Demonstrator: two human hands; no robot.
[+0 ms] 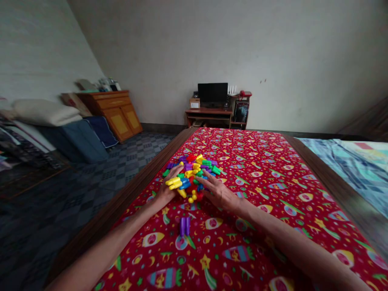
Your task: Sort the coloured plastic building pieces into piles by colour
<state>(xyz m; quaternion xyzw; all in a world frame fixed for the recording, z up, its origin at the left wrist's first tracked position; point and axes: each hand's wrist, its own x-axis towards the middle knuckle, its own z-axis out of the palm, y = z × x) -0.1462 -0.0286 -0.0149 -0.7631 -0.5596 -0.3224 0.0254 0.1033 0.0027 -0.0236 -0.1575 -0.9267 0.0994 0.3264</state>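
Note:
A heap of small plastic building pieces (194, 171) in yellow, green, blue, purple and red lies on the red patterned cloth (273, 182) of the table. My left hand (168, 186) rests against the heap's left side, fingers curled round a yellow piece (174, 184). My right hand (216, 190) lies flat on the cloth at the heap's right side, fingers stretched toward the pieces. A single purple piece (184, 226) stands apart, nearer to me, between my forearms.
The table's wooden edge (127, 194) runs along the left, with dark checkered floor beyond. A bed with blue cover (357, 165) is on the right. A desk with a monitor (212, 93) stands at the far wall, an orange cabinet (117, 113) and pillows at the left.

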